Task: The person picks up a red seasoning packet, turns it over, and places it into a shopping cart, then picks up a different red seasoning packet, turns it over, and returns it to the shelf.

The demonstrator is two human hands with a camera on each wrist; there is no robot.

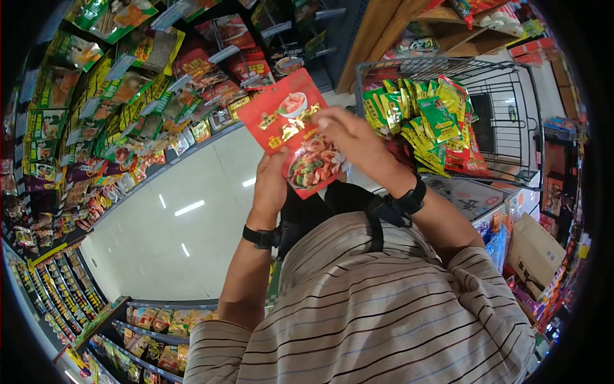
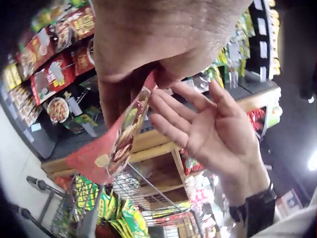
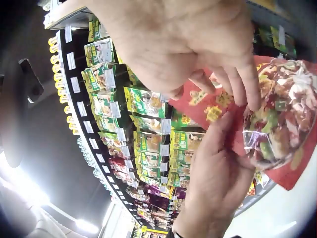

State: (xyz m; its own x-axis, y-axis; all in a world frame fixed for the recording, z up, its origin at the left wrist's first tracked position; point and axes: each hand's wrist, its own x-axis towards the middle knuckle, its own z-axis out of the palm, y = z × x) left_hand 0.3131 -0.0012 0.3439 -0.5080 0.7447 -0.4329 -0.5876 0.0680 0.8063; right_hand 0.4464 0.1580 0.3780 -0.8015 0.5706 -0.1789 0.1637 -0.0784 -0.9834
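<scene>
A red food packet [image 1: 263,116] with gold lettering and a picture of a cooked dish is held up in front of the body. My left hand [image 1: 271,185] grips its lower left edge, thumb on the printed face and fingers behind. Over the right side of that face lies my right hand [image 1: 358,144]; in the left wrist view its fingers are spread and nearly straight, the palm [image 2: 210,131] turned toward the packet. The right wrist view has the right fingers [image 3: 237,84] across the front, close to the gold letters.
A wire shopping cart [image 1: 537,121] with many green and yellow packets [image 1: 441,118] stands at the right. Shelves of hanging packets [image 1: 115,89] line the left. Below are lower shelves [image 1: 160,329] of bagged goods, and a cardboard piece [image 1: 534,253] sits at the far right.
</scene>
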